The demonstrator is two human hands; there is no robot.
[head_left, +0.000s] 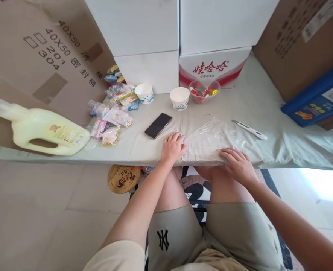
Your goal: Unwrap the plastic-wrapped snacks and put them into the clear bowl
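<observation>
On tabletop [248, 98], our left hand [174, 147], right hand [239, 163] empty, fingers [228, 153] slightly apart; red packets [201, 98] already in bowl [217, 91], other packets [117, 115] outside.

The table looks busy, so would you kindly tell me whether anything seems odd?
Only mildly: crumpled clear plastic lies loose by the right hand, perhaps discarded wrapping, and small packets lie in an untidy heap farther left.

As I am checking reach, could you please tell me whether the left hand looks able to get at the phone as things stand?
Probably yes: the left hand rests on the cloth near the phone, with only cloth showing between them and nothing lying over the phone.
</observation>
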